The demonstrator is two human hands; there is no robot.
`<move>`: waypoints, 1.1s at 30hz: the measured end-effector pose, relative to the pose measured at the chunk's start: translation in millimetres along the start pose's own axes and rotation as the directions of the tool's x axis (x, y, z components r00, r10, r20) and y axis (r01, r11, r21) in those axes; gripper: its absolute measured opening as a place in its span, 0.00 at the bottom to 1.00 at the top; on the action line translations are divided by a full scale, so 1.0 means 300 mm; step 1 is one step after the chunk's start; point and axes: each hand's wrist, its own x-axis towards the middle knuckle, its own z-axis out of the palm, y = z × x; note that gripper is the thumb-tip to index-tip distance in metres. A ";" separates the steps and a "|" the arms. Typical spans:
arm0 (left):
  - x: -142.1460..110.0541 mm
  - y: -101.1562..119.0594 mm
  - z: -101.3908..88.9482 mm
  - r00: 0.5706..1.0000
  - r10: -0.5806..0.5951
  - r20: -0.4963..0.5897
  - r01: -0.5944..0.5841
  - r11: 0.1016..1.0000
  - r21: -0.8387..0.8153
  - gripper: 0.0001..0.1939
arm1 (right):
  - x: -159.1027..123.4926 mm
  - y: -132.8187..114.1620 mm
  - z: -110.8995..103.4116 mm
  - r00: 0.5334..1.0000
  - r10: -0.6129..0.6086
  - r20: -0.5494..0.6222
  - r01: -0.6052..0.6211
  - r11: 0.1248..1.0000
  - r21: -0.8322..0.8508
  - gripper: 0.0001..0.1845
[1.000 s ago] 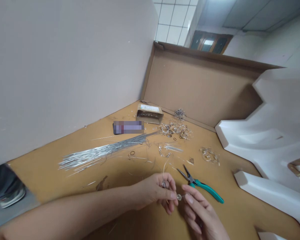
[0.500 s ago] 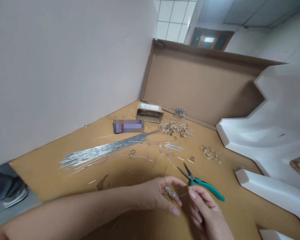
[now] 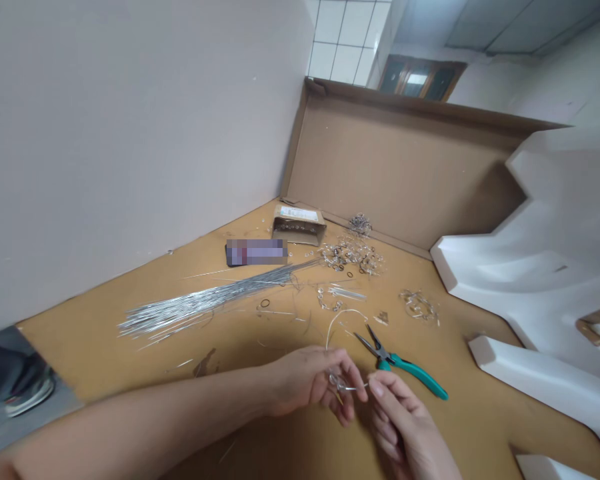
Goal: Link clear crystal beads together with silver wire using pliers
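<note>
My left hand point(image 3: 313, 383) is closed in a pinch on a small wire piece with clear beads point(image 3: 339, 382). A thin wire point(image 3: 341, 315) curves up from those fingers. My right hand point(image 3: 405, 433) meets it from the right, its fingertips pinched on the end of the same wire piece. Both hands hover low over the brown cardboard surface point(image 3: 130, 360). Teal-handled pliers point(image 3: 405, 367) lie on the cardboard just beyond my right hand.
A bundle of straight silver wires point(image 3: 205, 303) lies to the left. Heaps of small metal rings and clear beads point(image 3: 353, 257) sit further back, beside a small open carton point(image 3: 299, 225) and a dark flat object point(image 3: 257, 253). White foam blocks point(image 3: 540, 267) stand at the right.
My left fingers opened half a second ago and have closed again on the beaded piece. The curved wire now stands up above them. My right fingertips stay at the wire's end.
</note>
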 end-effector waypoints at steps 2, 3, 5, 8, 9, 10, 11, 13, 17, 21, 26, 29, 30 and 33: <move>-0.004 0.003 0.007 1.000 -0.009 0.001 0.009 1.000 0.023 0.21 | 0.003 -0.012 -0.005 0.999 0.032 0.014 -0.034 0.992 0.124 0.09; -0.005 0.005 0.010 1.000 -0.009 -0.016 0.009 0.999 0.032 0.20 | 0.004 -0.021 -0.008 0.998 0.062 0.005 -0.062 0.974 0.219 0.08; -0.005 0.011 0.017 0.997 0.010 -0.075 -0.008 0.999 0.031 0.17 | 0.007 -0.044 -0.015 0.986 0.158 -0.052 -0.121 0.896 0.428 0.05; -0.004 0.020 0.017 0.990 0.047 -0.133 -0.045 0.999 0.021 0.15 | 0.010 -0.064 -0.023 0.948 0.301 -0.105 -0.176 0.769 0.615 0.10; -0.003 0.023 0.015 0.990 0.055 -0.132 -0.052 0.998 0.026 0.15 | 0.010 -0.064 -0.024 0.943 0.321 -0.085 -0.201 0.755 0.625 0.12; -0.003 0.026 0.012 0.990 0.065 -0.127 -0.061 0.998 0.034 0.16 | 0.009 -0.061 -0.024 0.943 0.328 -0.046 -0.233 0.755 0.613 0.13; -0.003 0.028 0.009 0.989 0.076 -0.124 -0.071 0.997 0.043 0.16 | 0.008 -0.057 -0.022 0.947 0.321 -0.008 -0.255 0.767 0.589 0.14; -0.003 0.032 0.004 0.987 0.092 -0.130 -0.086 0.995 0.051 0.16 | 0.002 -0.050 -0.015 0.957 0.288 0.019 -0.253 0.805 0.537 0.15; -0.003 0.035 0.004 0.985 0.087 -0.150 -0.085 0.996 0.022 0.16 | -0.011 -0.047 0.000 0.979 0.201 -0.023 -0.159 0.835 0.527 0.18; -0.003 0.035 0.004 0.983 0.073 -0.168 -0.072 0.997 0.011 0.16 | -0.015 -0.046 0.009 0.984 0.160 -0.077 -0.100 0.857 0.505 0.27; -0.003 0.029 0.001 0.987 0.080 -0.142 -0.074 0.996 0.045 0.16 | -0.008 -0.046 0.010 0.965 0.185 -0.184 -0.074 0.870 0.488 0.26; -0.006 0.028 0.006 0.988 0.075 -0.134 -0.069 0.996 0.053 0.16 | -0.004 -0.046 0.006 0.964 0.175 -0.199 -0.058 0.872 0.487 0.25; -0.007 0.029 0.009 0.988 0.074 -0.133 -0.067 0.996 0.053 0.16 | -0.003 -0.045 0.005 0.966 0.169 -0.194 -0.055 0.872 0.486 0.24; -0.010 0.032 0.015 0.989 0.067 -0.129 -0.060 0.997 0.054 0.16 | 0.002 -0.041 0.003 0.973 0.145 -0.178 -0.044 0.879 0.474 0.23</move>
